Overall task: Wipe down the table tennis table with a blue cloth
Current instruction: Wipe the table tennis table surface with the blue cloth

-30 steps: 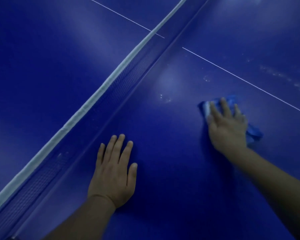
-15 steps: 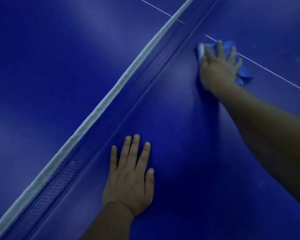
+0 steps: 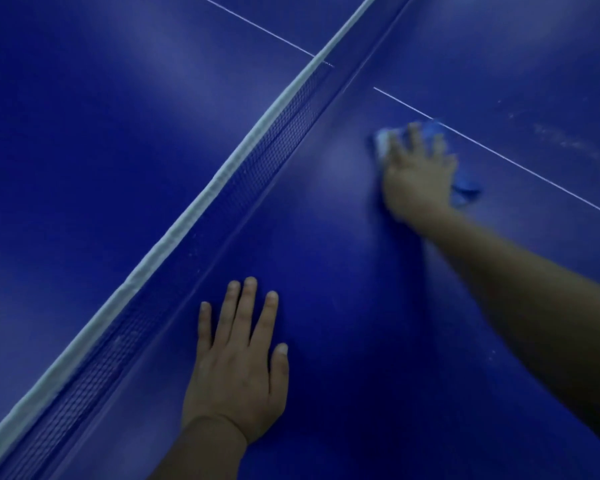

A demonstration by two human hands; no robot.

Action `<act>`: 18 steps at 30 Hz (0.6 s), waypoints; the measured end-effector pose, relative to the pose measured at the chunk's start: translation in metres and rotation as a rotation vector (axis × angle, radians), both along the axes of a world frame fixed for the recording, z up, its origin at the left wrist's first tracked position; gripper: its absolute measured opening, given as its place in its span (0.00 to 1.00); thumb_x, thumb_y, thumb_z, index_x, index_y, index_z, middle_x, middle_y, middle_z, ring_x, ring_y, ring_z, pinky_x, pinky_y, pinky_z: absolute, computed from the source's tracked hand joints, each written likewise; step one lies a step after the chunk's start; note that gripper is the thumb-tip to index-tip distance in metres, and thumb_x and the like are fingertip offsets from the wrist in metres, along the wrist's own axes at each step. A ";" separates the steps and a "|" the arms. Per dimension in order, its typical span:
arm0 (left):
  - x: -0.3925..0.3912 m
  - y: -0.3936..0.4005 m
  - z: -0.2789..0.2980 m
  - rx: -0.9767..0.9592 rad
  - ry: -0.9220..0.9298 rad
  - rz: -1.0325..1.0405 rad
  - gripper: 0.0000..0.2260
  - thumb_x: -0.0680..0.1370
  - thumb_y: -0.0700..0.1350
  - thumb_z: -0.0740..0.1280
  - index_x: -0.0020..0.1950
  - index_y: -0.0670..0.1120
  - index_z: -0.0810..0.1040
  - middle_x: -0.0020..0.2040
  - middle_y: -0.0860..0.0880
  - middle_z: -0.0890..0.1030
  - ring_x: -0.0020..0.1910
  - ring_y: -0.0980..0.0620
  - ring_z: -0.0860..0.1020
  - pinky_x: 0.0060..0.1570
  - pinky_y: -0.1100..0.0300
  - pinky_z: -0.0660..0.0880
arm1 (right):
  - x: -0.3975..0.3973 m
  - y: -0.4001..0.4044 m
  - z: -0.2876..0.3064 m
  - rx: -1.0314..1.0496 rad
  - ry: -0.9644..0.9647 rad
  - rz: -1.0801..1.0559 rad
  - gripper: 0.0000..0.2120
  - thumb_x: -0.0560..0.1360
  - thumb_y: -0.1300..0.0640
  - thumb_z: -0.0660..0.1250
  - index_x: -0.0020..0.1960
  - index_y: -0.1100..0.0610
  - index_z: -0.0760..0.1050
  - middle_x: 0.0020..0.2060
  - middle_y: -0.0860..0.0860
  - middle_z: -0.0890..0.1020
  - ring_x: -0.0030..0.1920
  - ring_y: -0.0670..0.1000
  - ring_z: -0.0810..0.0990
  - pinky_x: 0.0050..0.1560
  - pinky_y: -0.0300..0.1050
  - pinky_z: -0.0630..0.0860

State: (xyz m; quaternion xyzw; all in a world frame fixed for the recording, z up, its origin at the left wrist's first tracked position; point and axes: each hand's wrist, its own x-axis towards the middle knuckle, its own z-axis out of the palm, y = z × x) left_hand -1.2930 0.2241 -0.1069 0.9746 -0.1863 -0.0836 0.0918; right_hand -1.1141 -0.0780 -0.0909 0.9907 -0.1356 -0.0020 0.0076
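The dark blue table tennis table [image 3: 326, 258] fills the view. My right hand [image 3: 418, 174], blurred by motion, presses flat on the blue cloth [image 3: 465, 187], which sticks out beside the fingers and wrist with a pale corner at the upper left. The cloth lies just below the white centre line [image 3: 520, 168], a short way right of the net. My left hand [image 3: 238, 372] rests palm down on the table surface near the net, fingers slightly spread, holding nothing.
The net [image 3: 264, 161] with its white top band [image 3: 174, 233] runs diagonally from lower left to upper right. Faint pale smears [image 3: 568, 143] mark the table at the far right, beyond the centre line.
My right hand drew the cloth back toward me, away from the net and centre line, after reaching far forward. The left hand stayed planted on the table.
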 end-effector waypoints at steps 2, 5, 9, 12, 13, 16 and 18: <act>0.001 -0.001 0.001 -0.006 -0.002 0.003 0.28 0.81 0.56 0.51 0.79 0.46 0.59 0.81 0.44 0.57 0.80 0.45 0.52 0.73 0.39 0.48 | -0.017 0.019 -0.015 0.005 0.073 0.307 0.25 0.83 0.46 0.46 0.79 0.45 0.55 0.80 0.51 0.55 0.78 0.65 0.53 0.74 0.69 0.54; -0.001 -0.001 0.002 -0.036 0.014 0.017 0.28 0.81 0.57 0.50 0.79 0.47 0.59 0.81 0.46 0.56 0.80 0.47 0.51 0.75 0.41 0.46 | -0.009 -0.053 -0.004 -0.078 0.118 0.169 0.29 0.78 0.46 0.37 0.79 0.44 0.48 0.80 0.53 0.56 0.78 0.65 0.56 0.70 0.71 0.58; 0.016 -0.004 0.010 -0.221 -0.003 0.087 0.26 0.81 0.56 0.51 0.76 0.47 0.68 0.79 0.48 0.62 0.79 0.50 0.55 0.76 0.45 0.53 | -0.030 -0.072 0.004 0.055 0.007 -0.253 0.28 0.80 0.49 0.41 0.80 0.45 0.54 0.81 0.53 0.52 0.78 0.68 0.52 0.72 0.72 0.53; 0.043 -0.010 0.010 -0.216 -0.038 0.068 0.27 0.81 0.55 0.50 0.78 0.45 0.63 0.81 0.47 0.56 0.80 0.50 0.51 0.77 0.49 0.50 | -0.042 0.023 -0.001 0.042 0.015 0.144 0.31 0.77 0.47 0.41 0.79 0.47 0.61 0.80 0.54 0.58 0.77 0.68 0.57 0.70 0.72 0.57; 0.050 -0.013 0.009 -0.194 -0.036 0.057 0.27 0.82 0.55 0.49 0.79 0.45 0.61 0.81 0.46 0.54 0.80 0.51 0.49 0.78 0.50 0.46 | -0.043 0.049 -0.002 0.078 0.015 0.279 0.31 0.77 0.45 0.40 0.79 0.45 0.60 0.80 0.52 0.57 0.78 0.66 0.55 0.72 0.70 0.55; 0.054 -0.016 0.004 -0.155 -0.030 0.053 0.26 0.82 0.54 0.49 0.78 0.45 0.61 0.81 0.45 0.55 0.80 0.50 0.48 0.76 0.51 0.43 | -0.019 0.083 0.001 0.174 0.127 0.508 0.31 0.78 0.40 0.36 0.79 0.40 0.56 0.81 0.46 0.53 0.80 0.60 0.49 0.76 0.66 0.48; 0.053 -0.015 0.003 -0.143 -0.030 0.046 0.25 0.82 0.54 0.49 0.78 0.45 0.63 0.80 0.45 0.57 0.80 0.50 0.49 0.76 0.51 0.45 | 0.024 0.066 -0.003 0.088 0.057 0.490 0.31 0.79 0.39 0.39 0.77 0.43 0.62 0.80 0.49 0.59 0.78 0.62 0.55 0.73 0.69 0.55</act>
